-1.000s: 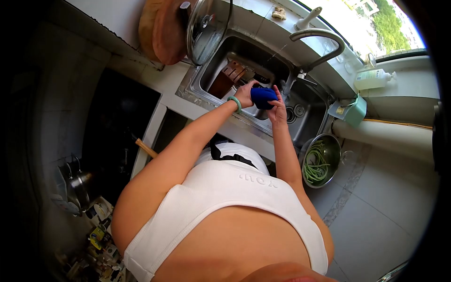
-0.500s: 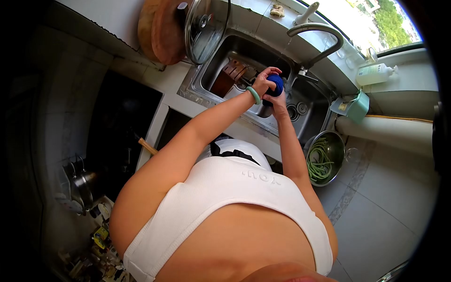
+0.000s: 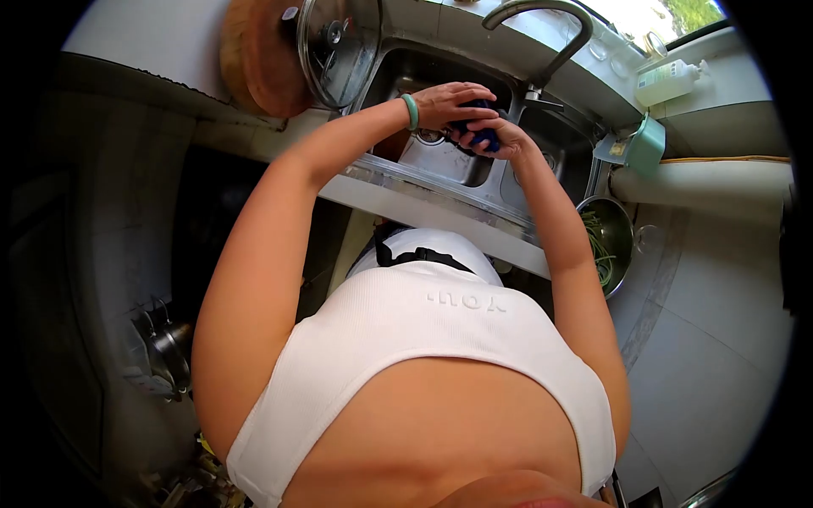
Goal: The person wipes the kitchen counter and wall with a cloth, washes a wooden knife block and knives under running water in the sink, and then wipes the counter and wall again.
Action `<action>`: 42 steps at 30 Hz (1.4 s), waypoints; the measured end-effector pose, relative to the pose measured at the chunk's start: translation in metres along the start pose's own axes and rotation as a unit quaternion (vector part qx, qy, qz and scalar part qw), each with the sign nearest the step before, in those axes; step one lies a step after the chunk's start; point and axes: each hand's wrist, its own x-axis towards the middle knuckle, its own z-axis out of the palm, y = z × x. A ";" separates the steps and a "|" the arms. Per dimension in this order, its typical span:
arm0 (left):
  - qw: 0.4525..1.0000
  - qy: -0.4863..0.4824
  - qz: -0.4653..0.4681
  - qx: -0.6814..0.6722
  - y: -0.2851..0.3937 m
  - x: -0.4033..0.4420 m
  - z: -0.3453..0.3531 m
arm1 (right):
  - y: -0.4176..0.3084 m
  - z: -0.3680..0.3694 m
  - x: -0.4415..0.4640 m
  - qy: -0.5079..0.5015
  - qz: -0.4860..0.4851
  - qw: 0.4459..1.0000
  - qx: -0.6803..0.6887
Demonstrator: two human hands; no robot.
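Observation:
Over the double stainless-steel sink, both hands are at a dark blue cloth, bunched up and partly hidden by fingers. My left hand, with a green bangle at its wrist, lies over the cloth from the left, fingers bent around its top. My right hand grips the same cloth from the right. Beneath the hands is the left basin with its drain. The curved faucet stands behind the hands.
A glass lid and round wooden boards stand left of the sink. To the right are a mint-green container, a soap bottle and a metal bowl with long green beans. Pots are at lower left.
Both hands have shifted left, away from the faucet, with the blue cloth. The cloth went from a rounded bundle to a more crumpled shape. The view has tilted, pushing the sink up.

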 end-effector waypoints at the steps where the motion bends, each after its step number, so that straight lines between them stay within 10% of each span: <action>1: 1.000 -0.006 0.019 0.021 -0.004 0.004 0.000 | -0.003 0.001 0.000 0.002 -0.004 1.000 -0.017; 10: 0.963 -0.222 -0.128 0.078 0.005 0.030 0.009 | 0.004 0.036 -0.009 0.250 -0.064 0.885 -0.389; 21: 0.873 -0.338 -0.351 -0.014 0.011 0.035 0.016 | 0.007 0.002 0.029 0.386 -0.189 0.485 -0.762; 27: 0.856 -0.292 -0.423 -0.045 0.001 0.018 0.040 | 0.019 0.016 0.025 0.442 -0.207 0.374 -0.789; 39: 0.729 -0.277 -0.552 -0.294 -0.003 -0.006 0.063 | 0.023 0.019 0.021 0.389 -0.159 0.360 -0.833; 42: 0.826 -0.289 -0.460 -0.147 0.005 0.003 0.045 | 0.022 0.007 0.021 0.382 -0.161 0.420 -0.807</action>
